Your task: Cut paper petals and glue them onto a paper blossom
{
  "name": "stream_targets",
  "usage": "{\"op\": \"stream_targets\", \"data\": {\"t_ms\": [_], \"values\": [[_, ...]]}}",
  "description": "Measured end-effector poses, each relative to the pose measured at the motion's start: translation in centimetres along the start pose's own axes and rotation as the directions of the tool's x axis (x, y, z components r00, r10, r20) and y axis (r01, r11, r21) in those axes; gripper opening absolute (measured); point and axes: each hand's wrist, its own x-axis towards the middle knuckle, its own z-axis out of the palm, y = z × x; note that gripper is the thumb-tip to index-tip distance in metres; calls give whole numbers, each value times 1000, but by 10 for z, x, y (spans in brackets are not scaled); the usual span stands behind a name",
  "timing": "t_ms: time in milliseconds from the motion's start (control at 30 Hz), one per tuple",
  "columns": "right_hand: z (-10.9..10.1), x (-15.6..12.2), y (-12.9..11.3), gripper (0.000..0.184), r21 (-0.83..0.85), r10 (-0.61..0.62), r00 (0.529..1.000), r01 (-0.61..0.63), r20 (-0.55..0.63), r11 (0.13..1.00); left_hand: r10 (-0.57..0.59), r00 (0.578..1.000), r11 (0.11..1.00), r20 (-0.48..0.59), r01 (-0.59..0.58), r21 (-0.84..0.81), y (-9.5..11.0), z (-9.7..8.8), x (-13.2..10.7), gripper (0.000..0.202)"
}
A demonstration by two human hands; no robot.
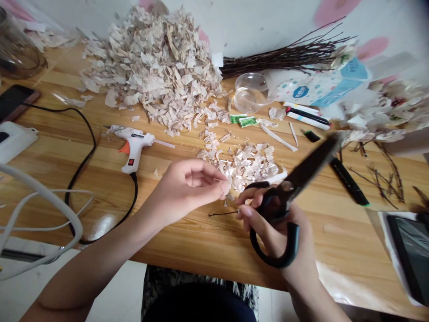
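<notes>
At the far left of the worktop [335, 250] sit a glass jar [16, 49], a phone [15, 103] and a white adapter [13, 141], with a looped white cable [43, 192] in front of them. A black cable [87, 154] runs to a white hot glue gun [132, 147] with an orange trigger, lying on its side. Behind it rises a large heap of papery flakes [150, 67].

The left hand [187, 188] is nearly closed, its fingertips [221, 183] pinching a small pale flake [225, 188] just in front of a smaller heap of flakes [243, 165]. A thin dark twig [223, 213] lies on the wood just below. A light pinch at the flake's edge looks best, since it leaves most of the flake showing and is less likely to crush it.

The right hand [271, 228] is curled through the loops of black-handled scissors [288, 192], and their blurred blades point up and away from the left hand, which is the safe way to hold them.

Further right lie a clear plastic cup [250, 93], a bundle of bare twigs [284, 58], a black marker [348, 181] and a tablet [407, 255]
</notes>
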Motion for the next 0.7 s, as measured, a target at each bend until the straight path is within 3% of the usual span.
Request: {"op": "stream_targets", "data": {"t_ms": [133,367,567,700], "values": [[5,6,-6,28,40,-77,992,82,-103,996,-69,988,994,136,57,88,-5,8,-2,6],[7,11,-4,28,121,-86,989,100,-119,988,-44,991,983,125,21,180,-13,11,-3,10],[5,13,7,28,214,-81,995,90,-51,973,-35,995,996,97,27,84,-11,14,-2,7],[-4,4,6,55,166,-29,992,8,121,986,22,999,998,-29,-21,61,-6,14,-2,14]]}}
